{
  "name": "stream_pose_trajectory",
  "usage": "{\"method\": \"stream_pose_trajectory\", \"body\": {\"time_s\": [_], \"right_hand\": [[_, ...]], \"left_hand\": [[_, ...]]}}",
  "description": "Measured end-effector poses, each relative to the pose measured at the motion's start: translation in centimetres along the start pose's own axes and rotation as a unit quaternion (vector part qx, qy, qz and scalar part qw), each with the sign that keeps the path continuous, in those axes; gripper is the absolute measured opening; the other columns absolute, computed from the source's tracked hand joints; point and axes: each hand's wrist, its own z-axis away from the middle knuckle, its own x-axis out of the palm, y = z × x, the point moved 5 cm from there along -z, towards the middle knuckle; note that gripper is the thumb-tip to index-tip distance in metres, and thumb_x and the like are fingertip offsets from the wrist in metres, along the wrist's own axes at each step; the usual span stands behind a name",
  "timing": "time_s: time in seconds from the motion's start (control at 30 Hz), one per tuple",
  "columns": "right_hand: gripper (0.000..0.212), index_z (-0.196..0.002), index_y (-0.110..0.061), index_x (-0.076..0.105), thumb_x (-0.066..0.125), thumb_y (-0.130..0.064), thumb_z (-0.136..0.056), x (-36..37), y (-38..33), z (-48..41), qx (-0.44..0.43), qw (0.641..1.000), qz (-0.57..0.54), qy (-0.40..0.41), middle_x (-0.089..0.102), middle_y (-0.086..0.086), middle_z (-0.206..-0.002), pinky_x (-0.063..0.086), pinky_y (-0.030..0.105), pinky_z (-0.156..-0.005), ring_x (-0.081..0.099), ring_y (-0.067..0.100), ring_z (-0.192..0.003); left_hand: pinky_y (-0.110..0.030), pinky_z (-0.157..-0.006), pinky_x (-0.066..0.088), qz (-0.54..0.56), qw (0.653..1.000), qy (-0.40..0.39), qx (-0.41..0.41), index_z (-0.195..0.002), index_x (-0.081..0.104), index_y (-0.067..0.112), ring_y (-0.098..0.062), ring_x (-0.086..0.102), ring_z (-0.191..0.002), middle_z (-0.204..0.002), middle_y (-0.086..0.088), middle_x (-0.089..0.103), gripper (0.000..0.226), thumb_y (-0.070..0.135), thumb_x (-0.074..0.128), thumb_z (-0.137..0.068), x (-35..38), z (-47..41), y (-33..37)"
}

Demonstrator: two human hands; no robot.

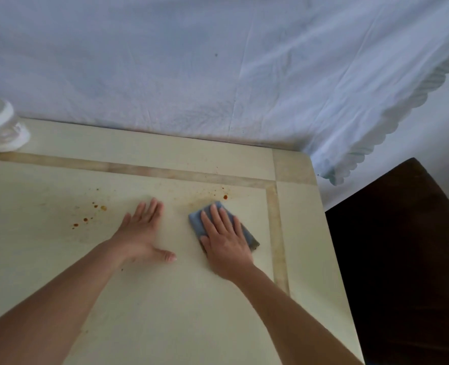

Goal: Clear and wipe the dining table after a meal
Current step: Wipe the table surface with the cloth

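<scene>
— Cloth [199,219] first: where is it lying?

— Blue-grey and folded, it is sitting on the cream table [165,312], right of the frame's centre, and I am pressing my right hand [224,242] flat on top of it. My fingers [215,214] are lying spread and nearly straight over the fabric, not curling round it; the palm is covering its lower half, and a darker corner is sticking out at the lower right of the hand.

— And your other hand?

— My left hand [143,230] is resting palm-down on the bare tabletop just left of the cloth, apart from it. Its fingers are stretching out close together toward the top of the frame, thumb pointing right, and it is holding nothing.

— What is showing around the cloth?

— Reddish-orange spots [224,196] are sitting just above the cloth's upper edge, with a brownish smear beside them. More orange drips [91,213] are dotting the surface left of my left hand. A tan inlaid band [276,233] is running down the table just right of the cloth.

— Anything else?

— A white cup [0,125] is standing at the far left edge of the frame. Pale fabric with a scalloped hem [218,61] is filling the top, and a dark chair seat [402,259] is occupying the lower right.
</scene>
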Motion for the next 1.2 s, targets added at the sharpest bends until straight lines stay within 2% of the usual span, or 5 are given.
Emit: {"method": "stream_pose_trajectory", "body": {"time_s": [0.1,0.43,0.83,1.03,1.2], "right_hand": [[0.073,-0.150,-0.026,-0.005,-0.011,-0.055,-0.083,-1.2,4.2,0.1,-0.026,0.999,0.023,-0.003,-0.017,-0.005,-0.157,-0.009,0.038,-0.118,-0.018,0.011,-0.144],[0.055,-0.150,-0.016,0.001,0.018,-0.033,-0.100,-6.8,18.8,-4.8,0.331,0.938,-0.045,0.095,-0.004,0.008,-0.159,0.003,0.048,-0.117,-0.006,0.025,-0.146],[0.060,-0.150,-0.027,0.004,0.005,-0.044,-0.092,-2.5,3.8,-5.5,-0.119,0.992,0.029,-0.014,-0.006,-0.004,-0.159,-0.004,0.037,-0.119,-0.009,0.012,-0.146],[0.052,-0.150,-0.015,0.008,0.019,-0.029,-0.101,-8.0,20.9,-7.6,0.223,0.970,-0.003,0.101,0.004,0.007,-0.159,0.007,0.044,-0.117,0.001,0.020,-0.147],[0.055,-0.150,-0.014,0.004,0.020,-0.029,-0.100,-8.9,19.4,-12.4,0.314,0.942,-0.045,0.106,-0.001,0.009,-0.159,0.002,0.049,-0.117,-0.004,0.026,-0.146]], "left_hand": [[-0.047,-0.117,0.000,-0.015,0.999,-0.041,0.018,-0.142,-0.030,0.012,-0.027,-0.025,-0.142,-0.151,-0.005,-0.036,0.150,0.085,0.055,-0.043,-0.4,0.3,-0.4],[-0.047,-0.117,0.002,-0.044,0.998,-0.037,0.033,-0.132,-0.039,0.006,-0.030,-0.025,-0.142,-0.139,-0.002,-0.045,0.141,0.070,0.066,-0.062,0.0,-0.6,-0.7],[-0.041,-0.119,0.004,-0.044,0.998,-0.012,0.031,-0.143,-0.027,0.010,-0.027,-0.021,-0.144,-0.152,-0.006,-0.033,0.137,0.068,0.067,-0.063,-0.7,0.7,-0.2],[-0.044,-0.118,0.002,-0.024,0.999,-0.016,0.033,-0.128,-0.038,0.002,-0.027,-0.025,-0.142,-0.137,-0.004,-0.045,0.141,0.065,0.070,-0.062,-0.2,-0.2,-0.6],[-0.045,-0.117,-0.001,-0.004,0.999,-0.020,0.034,-0.120,-0.041,0.006,-0.017,-0.035,-0.126,-0.132,-0.001,-0.047,0.138,0.061,0.072,-0.063,-0.1,-0.3,-0.4]]}}
